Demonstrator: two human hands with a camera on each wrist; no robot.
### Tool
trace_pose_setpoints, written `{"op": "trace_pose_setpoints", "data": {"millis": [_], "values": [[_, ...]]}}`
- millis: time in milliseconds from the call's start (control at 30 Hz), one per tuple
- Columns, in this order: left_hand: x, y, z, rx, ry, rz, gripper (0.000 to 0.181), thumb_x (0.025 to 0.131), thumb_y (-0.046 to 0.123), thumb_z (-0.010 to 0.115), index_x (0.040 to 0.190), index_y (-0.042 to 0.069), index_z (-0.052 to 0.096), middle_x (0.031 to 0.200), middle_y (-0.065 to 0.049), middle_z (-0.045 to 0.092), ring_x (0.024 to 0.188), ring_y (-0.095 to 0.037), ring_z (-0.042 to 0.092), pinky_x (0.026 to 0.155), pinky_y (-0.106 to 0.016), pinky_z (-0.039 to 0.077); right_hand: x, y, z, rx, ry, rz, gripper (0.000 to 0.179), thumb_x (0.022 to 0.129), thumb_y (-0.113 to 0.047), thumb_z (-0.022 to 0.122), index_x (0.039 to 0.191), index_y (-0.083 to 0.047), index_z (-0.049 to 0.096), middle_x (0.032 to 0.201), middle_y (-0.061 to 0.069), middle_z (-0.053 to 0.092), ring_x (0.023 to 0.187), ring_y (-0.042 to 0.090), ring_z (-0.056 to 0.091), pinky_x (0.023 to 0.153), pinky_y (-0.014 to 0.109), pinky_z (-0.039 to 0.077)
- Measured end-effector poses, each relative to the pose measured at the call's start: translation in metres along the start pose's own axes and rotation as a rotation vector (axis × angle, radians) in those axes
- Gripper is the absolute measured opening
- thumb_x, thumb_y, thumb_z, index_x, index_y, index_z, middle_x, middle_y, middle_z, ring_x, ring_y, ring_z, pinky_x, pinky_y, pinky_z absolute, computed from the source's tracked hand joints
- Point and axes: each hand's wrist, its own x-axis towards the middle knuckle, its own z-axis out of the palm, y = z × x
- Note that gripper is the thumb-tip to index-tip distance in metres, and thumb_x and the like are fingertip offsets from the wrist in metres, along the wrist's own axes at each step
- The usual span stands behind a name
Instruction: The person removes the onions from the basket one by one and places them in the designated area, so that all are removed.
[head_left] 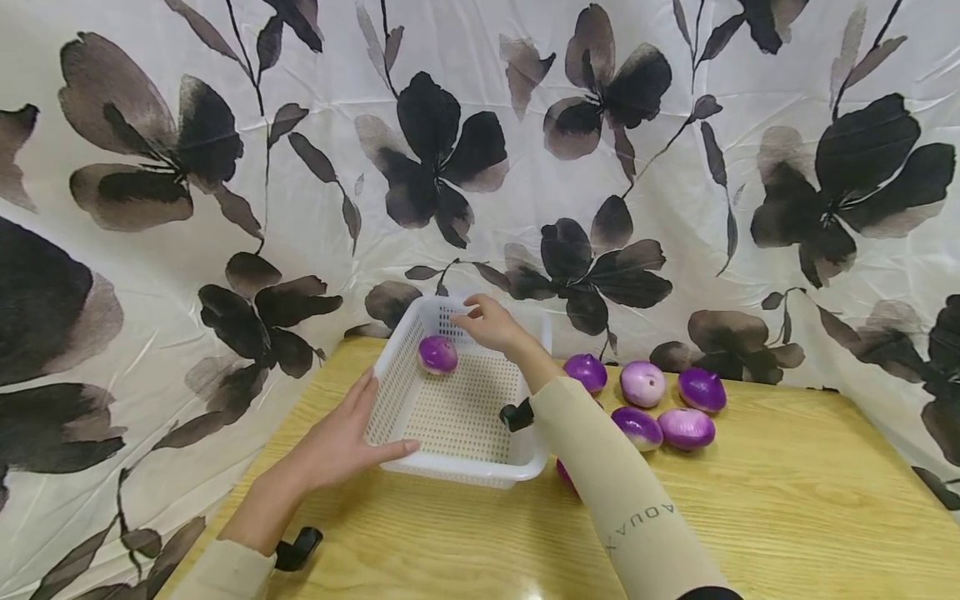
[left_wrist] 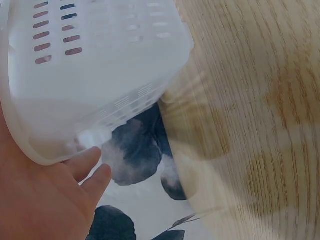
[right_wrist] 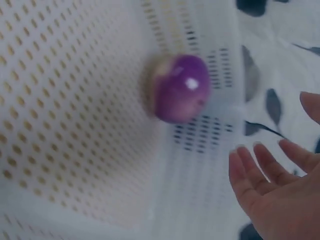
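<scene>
A white plastic basket (head_left: 465, 473) with slotted walls and a perforated floor stands on the table. One glossy purple-and-white onion (head_left: 438, 356) lies inside, near the basket's far left side. My left hand (head_left: 333, 442) holds the near left corner, thumb over the front rim and fingers along the outside of the left wall. In the left wrist view, two fingertips show beside the basket wall, and the thumb is hidden. Over the basket's far side, my right hand (head_left: 491, 323) is empty, its fingers loosely spread. The right wrist view shows the onion (right_wrist: 182, 89) apart from those fingers.
Several more purple onions (head_left: 687, 428) lie on the wooden table (head_left: 795, 467) right of the basket, some partly hidden by the right forearm. A white cloth with dark flowers (head_left: 450, 125) hangs behind the table and along its left side.
</scene>
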Motion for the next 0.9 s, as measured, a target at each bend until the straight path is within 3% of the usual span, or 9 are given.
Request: {"op": "trace_pose_setpoints", "data": {"millis": [100,267,400,533,733,900], "values": [[-0.002,0.0,-0.003,0.009,0.004,0.003,0.125,0.066,0.083,0.053,0.151,0.006,0.003,0.157,-0.007,-0.006,0.137,-0.042,0.022,0.103,-0.06,0.028,0.009,0.005,0.017,-0.01,-0.038,-0.003,0.065,0.091,-0.034,0.06,0.142,-0.005,0.033,0.137,0.02,0.043,0.122,0.033,0.045,0.099,0.046,0.041],[-0.002,0.002,-0.002,-0.002,-0.001,0.001,0.125,0.066,0.083,0.054,0.151,0.006,0.004,0.157,-0.007,-0.005,0.137,-0.041,0.022,0.105,-0.059,0.028,0.016,0.016,0.038,-0.091,-0.189,0.02,0.08,0.088,-0.032,0.063,0.146,0.004,0.019,0.141,0.022,0.038,0.131,0.033,0.036,0.108,0.044,0.031],[-0.002,0.004,0.0,-0.009,-0.005,-0.007,0.125,0.065,0.083,0.053,0.151,0.008,0.005,0.157,-0.005,-0.004,0.138,-0.038,0.022,0.105,-0.057,0.028,0.015,0.019,0.044,-0.175,-0.265,0.043,0.076,0.087,-0.037,0.064,0.139,0.005,0.027,0.131,0.02,0.044,0.123,0.03,0.043,0.103,0.039,0.037],[-0.002,0.003,0.0,-0.01,-0.003,-0.022,0.124,0.065,0.083,0.054,0.152,0.01,0.004,0.157,-0.003,-0.005,0.137,-0.037,0.025,0.104,-0.058,0.03,0.017,0.021,0.047,-0.153,-0.308,0.016,0.066,0.085,-0.036,0.067,0.131,0.002,0.037,0.118,0.015,0.052,0.11,0.024,0.051,0.093,0.035,0.044],[-0.004,0.003,-0.002,-0.006,-0.005,-0.028,0.125,0.064,0.084,0.052,0.152,0.009,0.004,0.157,-0.002,-0.007,0.137,-0.037,0.023,0.104,-0.058,0.029,0.017,0.02,0.051,-0.252,-0.343,-0.02,0.066,0.086,-0.034,0.066,0.138,-0.004,0.038,0.127,0.013,0.051,0.117,0.025,0.049,0.097,0.036,0.043],[-0.004,0.002,-0.003,0.004,-0.009,-0.024,0.125,0.065,0.085,0.051,0.152,0.009,0.004,0.157,-0.003,-0.007,0.138,-0.036,0.022,0.105,-0.056,0.029,0.015,0.021,0.054,-0.298,-0.362,-0.045,0.061,0.088,-0.036,0.063,0.137,-0.008,0.041,0.129,0.013,0.049,0.117,0.026,0.048,0.091,0.037,0.046]]}}
